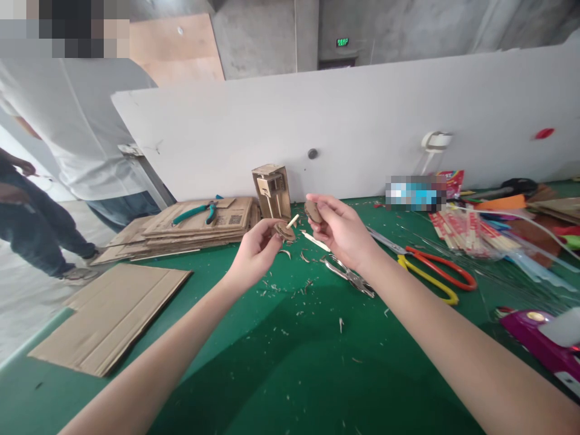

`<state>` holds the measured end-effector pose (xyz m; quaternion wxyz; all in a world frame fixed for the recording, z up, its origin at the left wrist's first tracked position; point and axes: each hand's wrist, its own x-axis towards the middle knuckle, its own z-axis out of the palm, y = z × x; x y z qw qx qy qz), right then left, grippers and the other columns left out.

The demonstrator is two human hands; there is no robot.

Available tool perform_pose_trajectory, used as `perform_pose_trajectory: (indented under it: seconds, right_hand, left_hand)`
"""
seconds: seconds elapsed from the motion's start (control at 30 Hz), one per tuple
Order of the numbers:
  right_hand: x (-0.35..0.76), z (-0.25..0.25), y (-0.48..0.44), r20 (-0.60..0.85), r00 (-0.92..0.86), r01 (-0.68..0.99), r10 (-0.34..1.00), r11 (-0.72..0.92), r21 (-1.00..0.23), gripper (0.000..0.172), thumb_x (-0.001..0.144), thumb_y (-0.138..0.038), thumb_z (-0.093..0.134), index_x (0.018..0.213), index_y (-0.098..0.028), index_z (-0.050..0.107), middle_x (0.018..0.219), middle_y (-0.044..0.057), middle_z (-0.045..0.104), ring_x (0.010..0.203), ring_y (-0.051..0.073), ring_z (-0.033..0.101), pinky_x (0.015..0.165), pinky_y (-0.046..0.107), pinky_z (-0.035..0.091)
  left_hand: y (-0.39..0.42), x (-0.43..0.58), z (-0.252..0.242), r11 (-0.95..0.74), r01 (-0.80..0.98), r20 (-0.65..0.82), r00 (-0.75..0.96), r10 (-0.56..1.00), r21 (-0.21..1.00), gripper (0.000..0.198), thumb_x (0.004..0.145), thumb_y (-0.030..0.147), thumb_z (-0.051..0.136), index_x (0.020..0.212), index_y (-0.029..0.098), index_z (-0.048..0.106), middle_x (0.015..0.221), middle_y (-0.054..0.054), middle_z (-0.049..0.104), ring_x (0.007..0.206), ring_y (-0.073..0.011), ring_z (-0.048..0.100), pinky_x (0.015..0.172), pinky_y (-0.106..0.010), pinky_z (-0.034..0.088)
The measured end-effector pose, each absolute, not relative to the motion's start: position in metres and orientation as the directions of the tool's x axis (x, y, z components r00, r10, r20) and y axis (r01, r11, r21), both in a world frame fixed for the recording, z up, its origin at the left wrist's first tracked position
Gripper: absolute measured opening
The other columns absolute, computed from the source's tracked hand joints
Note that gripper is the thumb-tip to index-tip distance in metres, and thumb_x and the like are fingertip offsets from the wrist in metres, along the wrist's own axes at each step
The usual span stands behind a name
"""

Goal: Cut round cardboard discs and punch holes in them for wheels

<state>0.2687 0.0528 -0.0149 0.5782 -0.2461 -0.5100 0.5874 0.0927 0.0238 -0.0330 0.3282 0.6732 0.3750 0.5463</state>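
Between the thumb and fingers of my left hand (259, 249) is a round cardboard disc (284, 231) with a short pale wooden stick (293, 221) standing out of it. My right hand (341, 226) pinches a second cardboard disc (312, 211), a little higher and to the right, apart from the stick. Below my right hand lie metal pliers (348, 275) and a pale strip with a dark tip (316, 241). A cardboard structure with sticks inside (274, 190) stands upright behind my hands.
Scissors with red and yellow handles (435, 269) lie at right, near packaged sticks (466, 229) and a purple tool (537, 338). Teal-handled pliers (193, 214) rest on stacked cardboard (217, 223). A cut sheet (118, 314) lies front left; a white partition (217, 133) stands behind. People stand at left.
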Motion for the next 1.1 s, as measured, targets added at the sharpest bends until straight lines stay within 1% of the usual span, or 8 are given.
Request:
perform_pose_trajectory:
  seconds: [0.13,0.27,0.37,0.5,0.7,0.93,1.0,1.1]
  right_hand:
    - [0.2673,-0.0145,0.0495,0.342,-0.25,-0.371,0.906,0.236,-0.898,0.021,0.083,-0.036,0.061,0.101,-0.026,0.065,0.064,-0.005,0.044,0.052,0.008,0.039,0.044,0.024,0.022]
    - [0.2692,-0.0158,0.0516,0.352,-0.235,-0.323,0.906,0.269,-0.907,0.017,0.081,-0.037,0.065,0.091,-0.024,0.062,0.064,-0.004,0.052,0.049,0.008,0.041,0.042,0.023,0.023]
    - [0.2715,-0.0171,0.0536,0.358,-0.207,-0.299,0.91,0.29,-0.909,0.018,0.083,-0.039,0.062,0.082,-0.023,0.055,0.059,-0.004,0.054,0.042,0.006,0.038,0.04,0.023,0.022]
    - [0.2689,-0.0181,0.0521,0.319,-0.208,-0.293,0.925,0.253,-0.922,0.024,0.085,-0.043,0.059,0.077,-0.023,0.047,0.052,-0.008,0.044,0.038,0.005,0.033,0.039,0.023,0.02]
    - [0.2627,-0.0174,0.048,0.283,-0.173,-0.286,0.943,0.227,-0.931,0.021,0.087,-0.041,0.055,0.081,-0.024,0.046,0.052,-0.01,0.032,0.038,0.005,0.026,0.04,0.024,0.021]
    - [0.2641,-0.0192,0.0496,0.344,-0.242,-0.159,0.907,0.313,-0.936,0.022,0.089,-0.045,0.052,0.082,-0.024,0.048,0.054,-0.009,0.032,0.041,0.007,0.03,0.039,0.023,0.02]
    - [0.2648,-0.0194,0.0493,0.377,-0.26,-0.107,0.889,0.362,-0.926,0.025,0.09,-0.048,0.05,0.081,-0.025,0.048,0.054,-0.008,0.033,0.042,0.007,0.031,0.039,0.023,0.022]
    - [0.2663,-0.0192,0.0488,0.397,-0.303,-0.051,0.866,0.401,-0.915,0.037,0.09,-0.053,0.047,0.069,-0.023,0.043,0.054,-0.007,0.031,0.043,0.007,0.031,0.04,0.024,0.022]
  left_hand:
    - [0.0222,0.0928,-0.0328,-0.514,0.225,0.489,0.161,0.857,0.827,0.019,0.085,0.021,0.054,0.101,0.015,0.061,0.07,-0.001,0.06,0.056,-0.0096,0.049,0.049,-0.02,0.038]
    - [0.0221,0.0924,-0.0335,-0.513,0.263,0.484,0.17,0.859,0.817,0.021,0.085,0.021,0.053,0.103,0.015,0.061,0.073,-0.002,0.061,0.056,-0.0093,0.047,0.049,-0.021,0.038]
    - [0.0222,0.0922,-0.0334,-0.509,0.251,0.48,0.172,0.86,0.823,0.022,0.083,0.019,0.054,0.104,0.015,0.061,0.073,-0.002,0.061,0.056,-0.0095,0.047,0.049,-0.021,0.037]
    - [0.0214,0.0924,-0.0326,-0.502,0.224,0.469,0.188,0.863,0.835,0.025,0.08,0.017,0.057,0.105,0.015,0.063,0.073,-0.003,0.061,0.059,-0.0112,0.05,0.051,-0.022,0.039]
    - [0.019,0.094,-0.0326,-0.512,0.222,0.459,0.251,0.852,0.83,0.027,0.076,0.014,0.06,0.103,0.015,0.064,0.082,-0.006,0.066,0.072,-0.0162,0.059,0.06,-0.026,0.045]
    - [0.0168,0.0958,-0.0323,-0.525,0.284,0.454,0.281,0.845,0.802,0.024,0.082,0.017,0.055,0.105,0.015,0.061,0.086,-0.007,0.066,0.072,-0.0154,0.058,0.06,-0.026,0.043]
    - [0.0171,0.0958,-0.0322,-0.518,0.274,0.45,0.275,0.85,0.81,0.023,0.081,0.017,0.056,0.103,0.015,0.061,0.084,-0.006,0.065,0.071,-0.0152,0.058,0.058,-0.025,0.043]
    - [0.0177,0.0954,-0.0326,-0.527,0.289,0.456,0.279,0.845,0.799,0.022,0.082,0.017,0.055,0.103,0.016,0.061,0.083,-0.005,0.065,0.07,-0.0146,0.057,0.057,-0.024,0.041]
